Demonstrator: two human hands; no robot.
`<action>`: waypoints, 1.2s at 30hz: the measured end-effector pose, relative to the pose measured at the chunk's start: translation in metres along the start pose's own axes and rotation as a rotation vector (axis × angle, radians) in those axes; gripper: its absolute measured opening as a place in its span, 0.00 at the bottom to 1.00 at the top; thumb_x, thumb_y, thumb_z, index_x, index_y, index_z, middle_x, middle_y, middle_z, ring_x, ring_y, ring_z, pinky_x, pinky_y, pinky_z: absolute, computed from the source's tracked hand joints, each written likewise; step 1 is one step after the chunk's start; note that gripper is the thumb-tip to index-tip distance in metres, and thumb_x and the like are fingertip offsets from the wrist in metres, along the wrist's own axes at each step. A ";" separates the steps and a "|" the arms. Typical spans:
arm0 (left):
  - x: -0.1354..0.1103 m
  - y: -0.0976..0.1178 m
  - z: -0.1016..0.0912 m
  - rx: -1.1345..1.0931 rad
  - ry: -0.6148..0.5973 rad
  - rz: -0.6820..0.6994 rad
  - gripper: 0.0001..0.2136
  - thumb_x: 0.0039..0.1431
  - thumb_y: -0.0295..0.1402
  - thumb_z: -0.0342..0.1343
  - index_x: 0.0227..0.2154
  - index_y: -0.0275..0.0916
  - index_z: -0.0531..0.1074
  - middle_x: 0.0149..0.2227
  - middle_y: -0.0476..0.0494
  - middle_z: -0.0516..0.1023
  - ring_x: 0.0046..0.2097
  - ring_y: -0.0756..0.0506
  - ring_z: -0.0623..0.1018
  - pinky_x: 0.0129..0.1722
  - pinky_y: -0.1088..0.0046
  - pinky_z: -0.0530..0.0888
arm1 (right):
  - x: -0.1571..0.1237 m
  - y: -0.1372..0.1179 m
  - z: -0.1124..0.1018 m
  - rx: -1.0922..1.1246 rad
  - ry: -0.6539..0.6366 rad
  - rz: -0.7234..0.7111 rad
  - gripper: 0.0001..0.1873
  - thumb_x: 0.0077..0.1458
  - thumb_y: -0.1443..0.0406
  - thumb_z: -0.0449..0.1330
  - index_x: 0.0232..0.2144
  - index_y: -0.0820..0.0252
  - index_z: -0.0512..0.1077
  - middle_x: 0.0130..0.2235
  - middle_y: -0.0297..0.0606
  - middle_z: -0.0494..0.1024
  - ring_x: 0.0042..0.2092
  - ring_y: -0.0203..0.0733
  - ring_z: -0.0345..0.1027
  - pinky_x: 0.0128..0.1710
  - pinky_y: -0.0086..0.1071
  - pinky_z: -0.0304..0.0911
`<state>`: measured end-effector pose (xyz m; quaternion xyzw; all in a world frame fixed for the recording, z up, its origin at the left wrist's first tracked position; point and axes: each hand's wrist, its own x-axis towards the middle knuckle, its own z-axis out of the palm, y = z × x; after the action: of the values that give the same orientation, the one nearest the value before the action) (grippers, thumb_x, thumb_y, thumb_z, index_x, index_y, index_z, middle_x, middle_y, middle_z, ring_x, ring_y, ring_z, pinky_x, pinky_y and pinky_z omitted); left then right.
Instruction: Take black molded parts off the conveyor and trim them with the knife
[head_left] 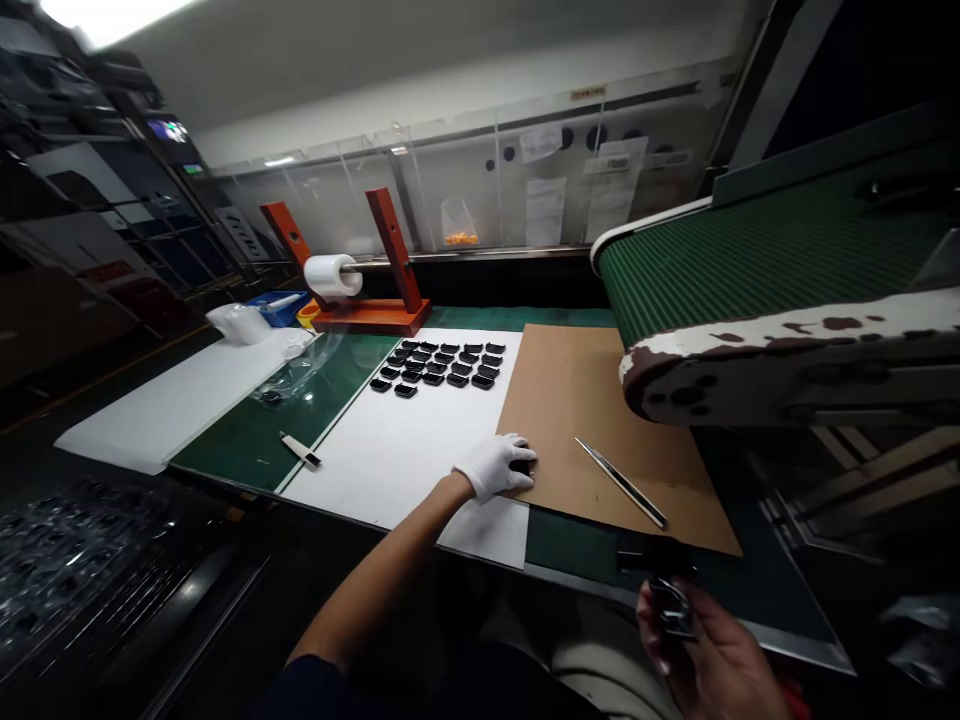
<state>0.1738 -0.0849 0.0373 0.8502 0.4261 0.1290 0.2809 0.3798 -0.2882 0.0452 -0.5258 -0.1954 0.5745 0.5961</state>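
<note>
My left hand [491, 468], in a white glove, rests at the left edge of a brown cardboard sheet [562, 400]. Its fingers curve over a small black part [521, 466], mostly hidden beneath them. My right hand [712, 645], bare, is low at the right by the table's front edge. Between its fingers is a glossy black part [673, 608]; its exact shape is hard to make out in the dark. Small black tray-like pieces [433, 380] stand in rows on white paper [382, 445]. A slim pen-like tool [622, 484] with a pointed metal tip lies on the cardboard.
A green ribbed conveyor belt [750, 240] juts in from the right above the table. An orange-red stand [390, 315] carries a plastic film roll [330, 275] at the back. A white-handled tool [300, 450] and clear plastic bags [289, 380] lie left. A blue bin [281, 312] stands farther back.
</note>
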 end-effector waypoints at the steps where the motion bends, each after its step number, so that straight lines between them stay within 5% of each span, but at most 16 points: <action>1: -0.006 0.000 -0.001 -0.028 0.017 -0.018 0.17 0.50 0.35 0.64 0.43 0.37 0.74 0.50 0.38 0.74 0.53 0.38 0.73 0.53 0.56 0.69 | 0.001 -0.001 -0.001 0.004 -0.002 0.011 0.19 0.36 0.51 0.71 0.28 0.56 0.76 0.29 0.40 0.78 0.27 0.41 0.68 0.22 0.31 0.62; 5: -0.054 0.020 -0.009 -0.152 0.145 -0.072 0.32 0.53 0.40 0.61 0.60 0.41 0.60 0.61 0.37 0.64 0.63 0.36 0.62 0.62 0.55 0.59 | 0.002 0.000 0.000 -0.022 -0.046 0.080 0.21 0.36 0.51 0.71 0.29 0.57 0.76 0.28 0.39 0.77 0.26 0.38 0.66 0.23 0.30 0.61; 10: -0.102 0.075 0.007 -0.378 0.035 0.045 0.50 0.36 0.46 0.70 0.63 0.41 0.53 0.60 0.38 0.66 0.59 0.36 0.67 0.60 0.62 0.64 | 0.002 0.004 0.012 -0.236 -0.328 0.155 0.22 0.47 0.47 0.63 0.29 0.60 0.75 0.25 0.34 0.70 0.25 0.34 0.59 0.24 0.28 0.55; 14: -0.107 0.098 0.028 -0.524 -0.053 0.095 0.43 0.42 0.42 0.68 0.61 0.40 0.56 0.49 0.40 0.75 0.46 0.41 0.78 0.48 0.68 0.74 | 0.002 0.005 0.015 -0.388 -0.440 0.179 0.23 0.51 0.46 0.59 0.32 0.60 0.73 0.26 0.32 0.67 0.28 0.35 0.58 0.28 0.29 0.55; 21: -0.108 0.090 0.021 -0.380 -0.020 0.341 0.39 0.45 0.40 0.67 0.60 0.41 0.58 0.57 0.36 0.69 0.55 0.40 0.72 0.54 0.68 0.69 | 0.007 0.001 0.015 -0.336 -0.611 0.189 0.20 0.52 0.48 0.58 0.28 0.59 0.71 0.22 0.29 0.64 0.24 0.32 0.53 0.26 0.28 0.53; 30: -0.112 0.088 0.013 -0.293 -0.145 0.358 0.39 0.48 0.36 0.66 0.62 0.40 0.55 0.46 0.39 0.77 0.44 0.43 0.78 0.44 0.71 0.73 | 0.003 -0.007 0.026 -0.296 -0.613 0.275 0.21 0.45 0.49 0.65 0.24 0.63 0.73 0.20 0.31 0.67 0.21 0.30 0.57 0.20 0.25 0.52; 36: -0.110 0.085 0.011 -0.081 -0.047 0.319 0.33 0.52 0.34 0.62 0.59 0.37 0.56 0.48 0.36 0.76 0.46 0.42 0.78 0.48 0.67 0.73 | 0.000 -0.004 0.023 -0.232 -0.346 0.186 0.23 0.52 0.47 0.59 0.37 0.61 0.74 0.27 0.34 0.74 0.25 0.34 0.67 0.24 0.27 0.60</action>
<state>0.1683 -0.2171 0.0806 0.8979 0.2734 0.1692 0.3007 0.3624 -0.2780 0.0573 -0.5000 -0.3100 0.6825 0.4337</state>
